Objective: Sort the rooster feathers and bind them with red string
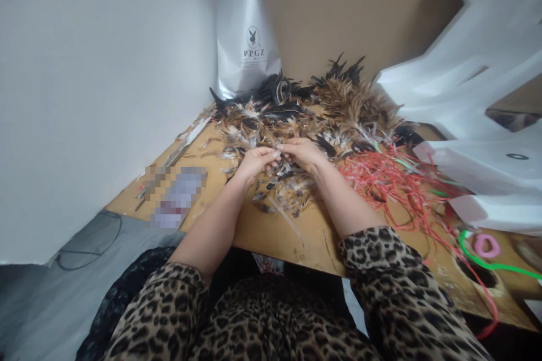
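My left hand (254, 162) and my right hand (304, 153) meet fingertip to fingertip over a heap of brown and black feathers (305, 113) on a wooden table (271, 231). Both hands have their fingers curled and pinched together on small feathers between them; the exact pieces held are hard to make out. Loose feathers lie under and around both wrists. Both forearms come out of leopard-print sleeves.
A tangle of red cords (389, 180) lies to the right of my right hand, with a green cord (486, 262) and a pink ring (486, 245) further right. A white bag (248, 39) stands at the back. White sheets (478, 96) pile up on the right. A white wall closes the left.
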`<state>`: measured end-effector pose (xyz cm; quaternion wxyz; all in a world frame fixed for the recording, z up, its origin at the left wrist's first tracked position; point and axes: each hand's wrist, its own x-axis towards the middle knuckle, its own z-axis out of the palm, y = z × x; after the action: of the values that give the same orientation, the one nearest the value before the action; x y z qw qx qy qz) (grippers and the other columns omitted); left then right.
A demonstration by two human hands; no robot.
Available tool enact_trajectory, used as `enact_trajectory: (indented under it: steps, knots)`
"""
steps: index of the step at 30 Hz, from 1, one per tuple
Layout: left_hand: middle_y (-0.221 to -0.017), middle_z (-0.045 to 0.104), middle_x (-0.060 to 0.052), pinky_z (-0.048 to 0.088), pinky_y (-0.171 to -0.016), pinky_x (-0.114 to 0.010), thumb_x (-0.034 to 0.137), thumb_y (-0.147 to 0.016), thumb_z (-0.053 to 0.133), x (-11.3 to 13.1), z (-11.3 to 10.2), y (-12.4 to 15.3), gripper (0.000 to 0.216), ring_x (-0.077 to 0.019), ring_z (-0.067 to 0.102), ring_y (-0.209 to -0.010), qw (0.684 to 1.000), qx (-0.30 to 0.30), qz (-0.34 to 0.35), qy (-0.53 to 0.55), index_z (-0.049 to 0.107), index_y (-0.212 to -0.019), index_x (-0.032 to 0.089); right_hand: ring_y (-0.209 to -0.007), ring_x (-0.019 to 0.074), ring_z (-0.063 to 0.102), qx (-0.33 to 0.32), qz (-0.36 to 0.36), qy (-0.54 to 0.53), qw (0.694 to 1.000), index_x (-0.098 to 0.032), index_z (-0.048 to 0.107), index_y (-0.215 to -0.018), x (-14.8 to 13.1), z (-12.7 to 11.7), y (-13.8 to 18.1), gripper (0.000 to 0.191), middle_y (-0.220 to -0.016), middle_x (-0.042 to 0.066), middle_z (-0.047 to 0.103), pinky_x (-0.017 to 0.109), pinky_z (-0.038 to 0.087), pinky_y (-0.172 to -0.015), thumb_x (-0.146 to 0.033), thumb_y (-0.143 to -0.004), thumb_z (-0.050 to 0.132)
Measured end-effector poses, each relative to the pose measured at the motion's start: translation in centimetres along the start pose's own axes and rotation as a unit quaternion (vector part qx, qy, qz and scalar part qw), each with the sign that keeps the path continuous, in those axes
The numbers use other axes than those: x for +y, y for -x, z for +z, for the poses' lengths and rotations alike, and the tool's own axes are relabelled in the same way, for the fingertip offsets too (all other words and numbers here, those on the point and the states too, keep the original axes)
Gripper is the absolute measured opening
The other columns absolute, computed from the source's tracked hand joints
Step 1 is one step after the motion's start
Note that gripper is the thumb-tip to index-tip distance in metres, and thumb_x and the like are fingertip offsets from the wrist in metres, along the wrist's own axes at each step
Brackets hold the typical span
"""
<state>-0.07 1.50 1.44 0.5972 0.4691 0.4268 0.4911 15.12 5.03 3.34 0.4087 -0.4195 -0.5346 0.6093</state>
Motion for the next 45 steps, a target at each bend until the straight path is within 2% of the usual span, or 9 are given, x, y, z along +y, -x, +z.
enact_trajectory:
  steps: [4,8,16,22,30,33,36,40,45]
  knots:
    - [-0.083,0.069,-0.008,0.036,-0.044,-0.014,0.033,-0.061,0.075,-0.3,-0.6,-0.1,0.03,-0.0038,0.054,-0.054,0.996,-0.056,-0.034,0.056,0.068,-0.08,0.011,-0.044,0.0048,0.043,-0.03,0.006,-0.049,0.998,-0.011,0.063,-0.06,-0.3,-0.2,0.1,0.033,-0.048,-0.003,0.055,0.018,0.029,-0.042,-0.032,-0.044,0.082]
    - [-0.081,0.069,-0.009,0.038,-0.044,-0.013,0.032,-0.063,0.075,-0.4,-0.7,-0.1,0.03,-0.0036,0.054,-0.052,0.994,-0.07,-0.039,0.069,0.068,-0.082,0.01,-0.044,0.0049,0.043,-0.029,0.007,-0.046,0.999,-0.012,0.061,-0.059,-0.4,-0.2,0.2,0.032,-0.048,-0.003,0.053,0.019,0.029,-0.042,-0.033,-0.046,0.081]
    - [-0.077,0.069,-0.008,0.038,-0.041,-0.012,0.032,-0.067,0.073,0.0,-0.1,0.1,0.029,-0.0049,0.057,-0.049,0.996,-0.053,-0.031,0.069,0.066,-0.082,0.009,-0.042,0.005,0.041,-0.019,-0.036,0.025,0.999,-0.013,0.061,-0.059,0.2,-0.6,-0.3,0.024,-0.046,-0.004,0.051,0.019,0.028,-0.042,-0.032,-0.057,0.074]
    - [-0.076,0.068,-0.007,0.041,-0.042,-0.012,0.03,-0.071,0.069,-0.1,-0.3,-0.2,0.024,-0.008,0.062,-0.055,0.996,-0.025,-0.029,0.086,0.064,-0.081,0.008,-0.042,0.0046,0.039,-0.05,-0.029,0.046,0.997,-0.013,0.061,-0.058,0.0,-0.7,-0.1,0.023,-0.047,-0.002,0.054,0.02,0.026,-0.042,-0.031,-0.058,0.074]
    - [-0.082,0.069,-0.008,0.046,-0.048,-0.015,0.021,-0.074,0.066,0.0,-0.7,0.0,0.016,-0.0088,0.063,-0.058,0.98,-0.112,-0.045,0.161,0.063,-0.083,0.009,-0.051,0.0077,0.05,-0.083,0.033,-0.089,0.992,-0.012,0.062,-0.061,-1.1,-0.4,0.7,0.027,-0.055,0.0,0.059,0.02,0.034,-0.045,-0.028,-0.051,0.08]
    - [-0.077,0.068,-0.006,0.047,-0.049,-0.016,0.02,-0.074,0.066,-0.1,-0.6,0.2,0.015,-0.009,0.062,-0.057,0.968,-0.142,-0.057,0.2,0.062,-0.084,0.009,-0.059,0.0098,0.056,-0.135,0.024,-0.119,0.983,-0.012,0.066,-0.074,-1.3,-0.2,1.0,0.026,-0.066,0.002,0.065,0.023,0.044,-0.057,-0.026,-0.055,0.078]
    - [-0.074,0.066,-0.005,0.046,-0.048,-0.015,0.019,-0.074,0.066,-0.2,-0.4,0.5,0.013,-0.008,0.061,-0.056,0.954,-0.165,-0.075,0.238,0.061,-0.082,0.01,-0.059,0.0102,0.057,-0.171,0.004,-0.126,0.977,-0.012,0.068,-0.079,-1.3,0.2,1.3,0.027,-0.066,0.002,0.066,0.025,0.046,-0.062,-0.025,-0.057,0.076]
    - [-0.071,0.065,-0.003,0.045,-0.047,-0.014,0.019,-0.073,0.067,-0.3,-0.1,0.6,0.012,-0.0073,0.059,-0.056,0.942,-0.18,-0.087,0.27,0.061,-0.081,0.012,-0.056,0.0106,0.056,-0.144,-0.021,-0.115,0.983,-0.012,0.067,-0.073,-1.1,0.5,1.2,0.024,-0.061,0.001,0.064,0.025,0.045,-0.06,-0.025,-0.055,0.077]
    - [-0.075,0.067,-0.005,0.046,-0.048,-0.015,0.021,-0.078,0.062,-0.1,0.1,0.3,0.011,-0.0082,0.062,-0.057,0.96,-0.123,-0.078,0.24,0.062,-0.083,0.012,-0.058,0.0109,0.056,-0.044,-0.068,-0.063,0.995,-0.013,0.064,-0.065,-0.9,0.3,0.8,0.023,-0.062,0.0,0.063,0.026,0.044,-0.062,-0.028,-0.053,0.077]
